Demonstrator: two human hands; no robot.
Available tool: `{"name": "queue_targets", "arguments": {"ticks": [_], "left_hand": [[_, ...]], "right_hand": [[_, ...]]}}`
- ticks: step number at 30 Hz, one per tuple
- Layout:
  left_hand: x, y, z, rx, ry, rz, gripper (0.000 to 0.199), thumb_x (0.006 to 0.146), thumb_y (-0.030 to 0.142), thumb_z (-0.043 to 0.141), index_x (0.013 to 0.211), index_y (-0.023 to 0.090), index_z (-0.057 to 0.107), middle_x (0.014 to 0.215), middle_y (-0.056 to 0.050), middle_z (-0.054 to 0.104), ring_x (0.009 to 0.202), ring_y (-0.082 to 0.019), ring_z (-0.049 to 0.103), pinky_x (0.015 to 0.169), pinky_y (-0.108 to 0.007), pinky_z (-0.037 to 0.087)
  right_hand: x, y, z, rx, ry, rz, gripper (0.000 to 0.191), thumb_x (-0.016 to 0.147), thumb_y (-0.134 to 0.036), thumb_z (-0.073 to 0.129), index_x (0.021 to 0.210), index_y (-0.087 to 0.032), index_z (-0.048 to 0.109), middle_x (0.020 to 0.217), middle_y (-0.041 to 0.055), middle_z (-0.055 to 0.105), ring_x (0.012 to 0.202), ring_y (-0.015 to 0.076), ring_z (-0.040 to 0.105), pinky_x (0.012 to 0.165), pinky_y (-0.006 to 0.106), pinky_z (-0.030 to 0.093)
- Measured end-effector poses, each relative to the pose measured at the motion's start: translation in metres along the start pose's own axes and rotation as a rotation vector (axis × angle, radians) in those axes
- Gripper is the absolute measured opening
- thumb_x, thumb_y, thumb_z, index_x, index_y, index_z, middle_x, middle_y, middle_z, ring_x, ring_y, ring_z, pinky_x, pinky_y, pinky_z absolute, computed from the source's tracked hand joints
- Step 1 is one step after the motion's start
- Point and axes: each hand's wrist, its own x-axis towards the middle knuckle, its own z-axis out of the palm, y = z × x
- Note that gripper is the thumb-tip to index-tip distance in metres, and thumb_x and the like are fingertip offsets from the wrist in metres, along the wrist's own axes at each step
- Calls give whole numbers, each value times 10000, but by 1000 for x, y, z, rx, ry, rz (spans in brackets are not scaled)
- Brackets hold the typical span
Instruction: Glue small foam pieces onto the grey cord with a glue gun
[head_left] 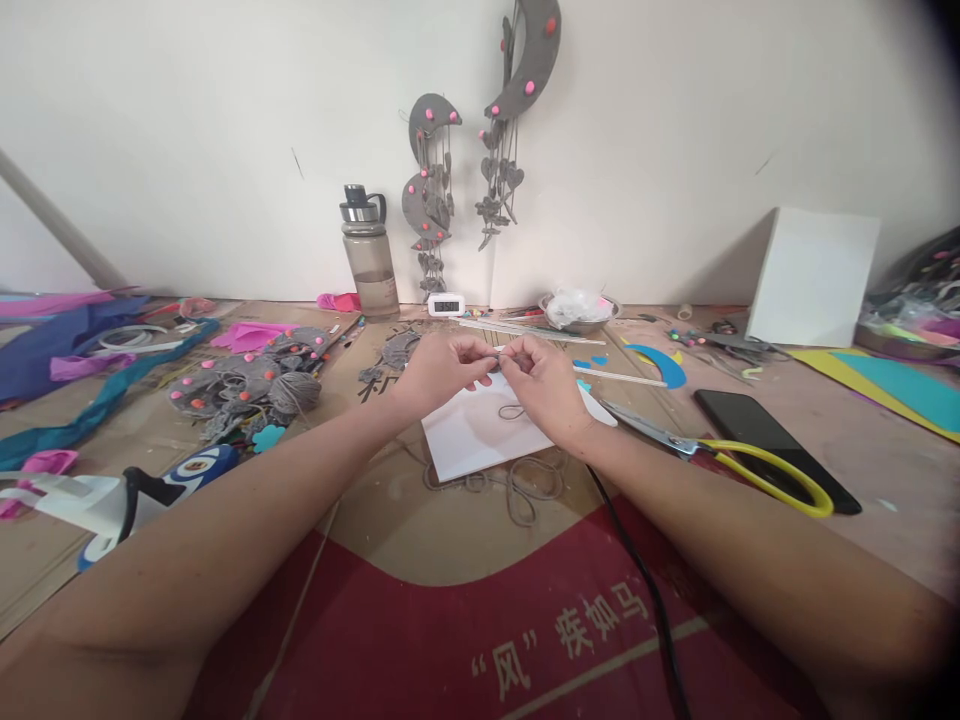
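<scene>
Both hands meet over a white sheet (480,435) in the middle. My left hand (450,368) pinches a thin grey cord (511,411) near its fingertips. Close against it, my right hand (536,375) has thumb and finger pressed on the same small grey piece. The cord hangs in a loop below the fingers, over the sheet. More grey cord (525,490) lies coiled on the cardboard at the sheet's front edge. What exactly sits between the fingertips is too small to make out.
Yellow-handled scissors (772,475) and a black phone (772,445) lie at right. Grey felt pieces with yarn (292,393) and a glue gun (161,495) are at left. Behind stand a bottle (371,265), a small clock (446,305) and a bowl (616,310). A black cable (637,560) runs in front.
</scene>
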Motion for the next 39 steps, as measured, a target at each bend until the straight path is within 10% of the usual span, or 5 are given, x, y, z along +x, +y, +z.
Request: {"name": "queue_targets", "arguments": {"ticks": [9, 24, 32, 39], "left_hand": [[4, -5, -1, -69, 145, -46, 68, 702, 208, 626, 672, 147, 621, 615, -33, 664, 532, -118, 602, 507, -223, 470], [0, -8, 9, -193, 145, -74, 92, 721, 227, 618, 718, 139, 643, 592, -32, 643, 501, -103, 549, 506, -233, 449], [6, -8, -3, -343, -82, -152, 139, 721, 231, 669, 796, 116, 689, 723, -80, 688, 661, -156, 661, 564, -246, 496], [5, -5, -4, -135, -36, -25, 120, 701, 231, 691, 771, 136, 715, 679, -69, 699, 590, -146, 644, 524, -235, 498]], "right_hand": [[-4, 3, 5, 132, -75, 76, 233, 842, -308, 504, 1044, -196, 536, 727, -24, 545, 666, 139, 501, 652, 282, 405], [-4, 1, 7, 215, -18, 144, 168, 810, -324, 526, 818, -178, 611, 764, 9, 624, 675, 126, 504, 652, 264, 397], [-3, 1, 6, 92, -12, 174, 131, 787, -299, 510, 733, -194, 566, 618, -33, 519, 573, 114, 406, 571, 257, 324], [-5, 1, 7, 51, -33, 117, 102, 788, -277, 503, 731, -208, 553, 601, -35, 499, 553, 116, 400, 551, 256, 319]]}}
